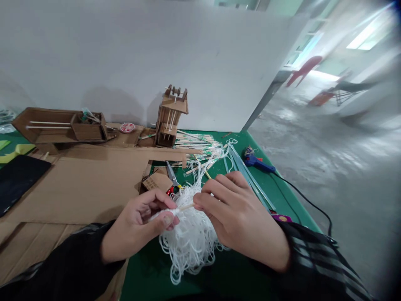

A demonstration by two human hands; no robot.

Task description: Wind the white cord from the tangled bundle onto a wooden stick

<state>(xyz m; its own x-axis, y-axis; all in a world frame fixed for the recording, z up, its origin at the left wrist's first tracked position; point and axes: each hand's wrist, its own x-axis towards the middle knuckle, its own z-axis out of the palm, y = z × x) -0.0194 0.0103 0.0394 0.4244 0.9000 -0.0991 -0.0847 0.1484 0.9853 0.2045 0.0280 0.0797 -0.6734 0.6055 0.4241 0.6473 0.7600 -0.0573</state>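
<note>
My left hand (140, 223) is closed in a pinch on one end of a thin wooden stick (186, 206) with white string wound at that end. My right hand (233, 213) pinches the stick's other end, fingers curled. Beneath and between both hands lies a tangled bundle of white string (191, 242), with strands running up toward the far side of the green table (282, 196). Both forearms wear dark sleeves.
A large cardboard sheet (84, 179) covers the table's left part, with a cardboard boat model (62, 125) and a cardboard tower (171, 117) behind. Scissors (171, 175), wooden sticks (194, 144), a blue glue gun (258, 161) with black cable, and a black tablet (19, 177) lie around.
</note>
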